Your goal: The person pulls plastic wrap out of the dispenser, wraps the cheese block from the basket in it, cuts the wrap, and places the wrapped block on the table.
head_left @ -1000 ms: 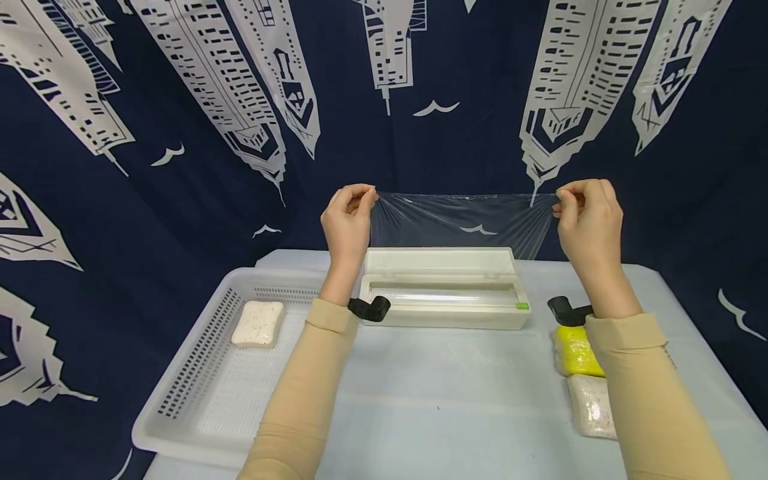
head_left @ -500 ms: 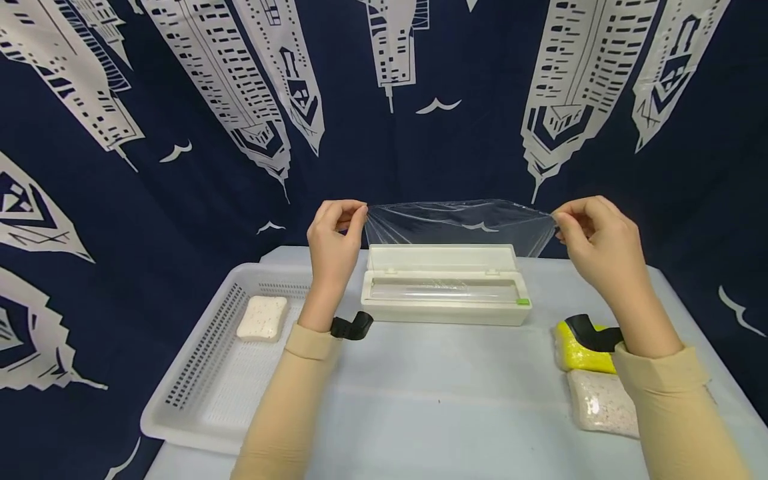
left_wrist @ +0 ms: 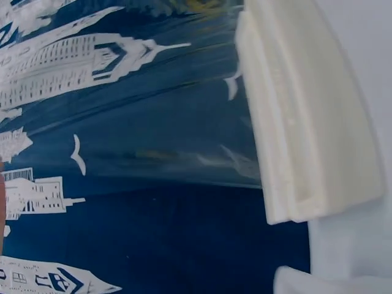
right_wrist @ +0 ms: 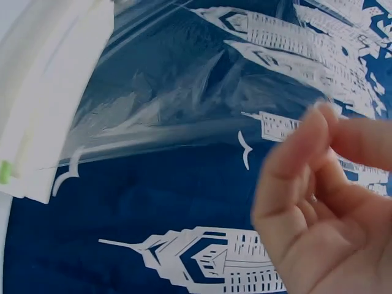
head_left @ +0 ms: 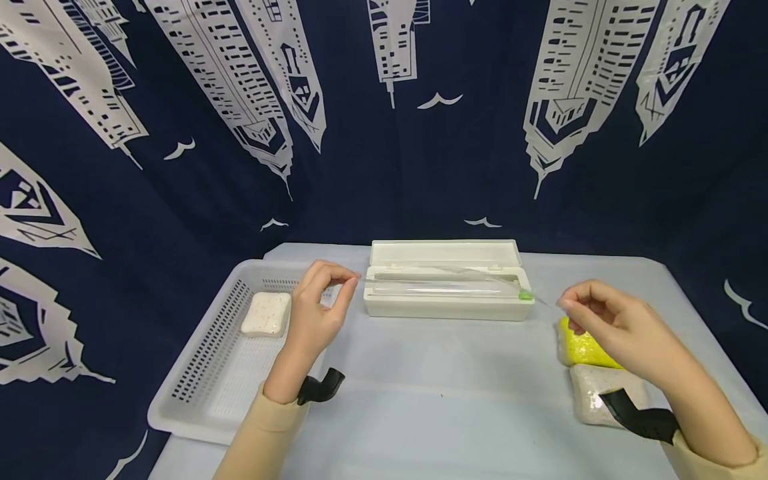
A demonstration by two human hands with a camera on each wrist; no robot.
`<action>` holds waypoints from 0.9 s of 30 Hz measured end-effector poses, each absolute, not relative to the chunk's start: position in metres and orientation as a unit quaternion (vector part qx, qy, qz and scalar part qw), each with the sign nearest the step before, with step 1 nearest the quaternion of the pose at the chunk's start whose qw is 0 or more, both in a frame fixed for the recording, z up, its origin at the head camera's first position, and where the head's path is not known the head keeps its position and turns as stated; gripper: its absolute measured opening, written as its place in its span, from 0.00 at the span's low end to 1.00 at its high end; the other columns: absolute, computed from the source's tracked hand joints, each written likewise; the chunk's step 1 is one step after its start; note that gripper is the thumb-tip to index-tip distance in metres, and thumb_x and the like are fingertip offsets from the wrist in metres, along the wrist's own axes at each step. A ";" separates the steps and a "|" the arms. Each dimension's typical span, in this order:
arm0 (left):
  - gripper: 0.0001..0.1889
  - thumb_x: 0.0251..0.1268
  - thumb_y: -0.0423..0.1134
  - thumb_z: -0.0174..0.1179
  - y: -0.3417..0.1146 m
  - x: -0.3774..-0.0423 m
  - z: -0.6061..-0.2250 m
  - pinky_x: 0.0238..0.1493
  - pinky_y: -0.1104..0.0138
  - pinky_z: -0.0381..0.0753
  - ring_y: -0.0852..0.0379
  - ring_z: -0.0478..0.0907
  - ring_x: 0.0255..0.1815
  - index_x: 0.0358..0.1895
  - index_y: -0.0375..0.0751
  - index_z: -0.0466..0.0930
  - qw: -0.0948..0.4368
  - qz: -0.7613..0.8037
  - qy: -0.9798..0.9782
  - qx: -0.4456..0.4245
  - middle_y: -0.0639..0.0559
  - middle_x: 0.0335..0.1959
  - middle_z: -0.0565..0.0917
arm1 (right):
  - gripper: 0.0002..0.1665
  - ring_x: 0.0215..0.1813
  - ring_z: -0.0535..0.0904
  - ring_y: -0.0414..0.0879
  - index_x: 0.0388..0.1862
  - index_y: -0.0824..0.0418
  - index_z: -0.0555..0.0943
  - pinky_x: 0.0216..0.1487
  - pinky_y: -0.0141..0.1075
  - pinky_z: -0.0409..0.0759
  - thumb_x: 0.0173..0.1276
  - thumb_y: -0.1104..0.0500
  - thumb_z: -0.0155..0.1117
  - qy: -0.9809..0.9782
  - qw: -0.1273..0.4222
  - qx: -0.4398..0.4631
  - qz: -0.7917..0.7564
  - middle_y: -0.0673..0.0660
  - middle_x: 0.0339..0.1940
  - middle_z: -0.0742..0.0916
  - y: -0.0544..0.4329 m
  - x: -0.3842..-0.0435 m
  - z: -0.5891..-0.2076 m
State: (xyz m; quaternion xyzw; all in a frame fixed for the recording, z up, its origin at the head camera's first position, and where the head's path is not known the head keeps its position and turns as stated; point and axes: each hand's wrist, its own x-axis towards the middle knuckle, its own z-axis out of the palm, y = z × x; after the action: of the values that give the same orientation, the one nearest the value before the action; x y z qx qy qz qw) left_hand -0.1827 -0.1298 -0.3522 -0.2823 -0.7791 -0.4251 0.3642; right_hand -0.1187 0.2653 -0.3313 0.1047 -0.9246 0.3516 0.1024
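A thin sheet of clear cling film (right_wrist: pixel 165 92) stretches between my two hands, above the white cling film dispenser (head_left: pixel 444 311). My left hand (head_left: pixel 318 313) pinches one corner of the film with thumb and forefinger, beside the basket. At the other corner, my right hand (head_left: pixel 624 333) pinches the film, close over the wrapped blocks. The dispenser's lid stands up and the clear roll shows inside. In the left wrist view the film (left_wrist: pixel 153 135) runs out past the dispenser (left_wrist: pixel 306 110); only a sliver of hand shows at the left edge.
A white perforated basket (head_left: pixel 210 427) on the left holds a speckled white block (head_left: pixel 266 314). On the right lie a yellow wrapped block (head_left: pixel 585 348) and a pale wrapped block (head_left: pixel 600 393). A navy patterned cloth (head_left: pixel 360 167) hangs behind the white table (head_left: pixel 420 427).
Both hands have come down and toward the person, spreading slightly apart, still pinching the film. The film has gone from raised behind the dispenser to low over it.
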 end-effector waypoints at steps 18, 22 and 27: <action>0.12 0.54 0.29 0.67 -0.162 -0.105 -0.431 0.39 0.70 0.80 0.68 0.76 0.37 0.30 0.53 0.79 0.155 -0.365 -0.853 -0.341 0.68 0.32 0.82 | 0.08 0.26 0.71 0.32 0.37 0.52 0.77 0.23 0.30 0.68 0.69 0.67 0.61 -0.874 -0.094 0.240 0.411 0.40 0.24 0.76 0.286 -0.065 -0.438; 0.14 0.47 0.28 0.67 -0.163 -0.099 -0.438 0.41 0.70 0.79 0.68 0.75 0.38 0.28 0.55 0.79 0.164 -0.349 -0.860 -0.335 0.70 0.32 0.81 | 0.09 0.27 0.70 0.31 0.38 0.53 0.77 0.24 0.28 0.70 0.68 0.68 0.61 -0.875 -0.111 0.239 0.406 0.39 0.28 0.77 0.281 -0.061 -0.443; 0.14 0.49 0.27 0.67 -0.165 -0.097 -0.441 0.42 0.71 0.78 0.64 0.75 0.39 0.29 0.54 0.79 0.205 -0.367 -0.841 -0.342 0.65 0.32 0.83 | 0.18 0.31 0.73 0.29 0.39 0.47 0.78 0.29 0.23 0.73 0.62 0.71 0.66 -0.885 0.020 0.264 0.383 0.36 0.32 0.79 0.266 -0.055 -0.440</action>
State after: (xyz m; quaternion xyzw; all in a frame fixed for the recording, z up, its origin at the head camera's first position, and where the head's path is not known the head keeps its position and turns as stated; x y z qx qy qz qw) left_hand -0.0973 -0.1645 -0.4409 -0.3421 -0.8406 -0.3667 0.2045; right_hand -0.0551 0.2656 -0.4395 0.2637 -0.8851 0.3829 0.0198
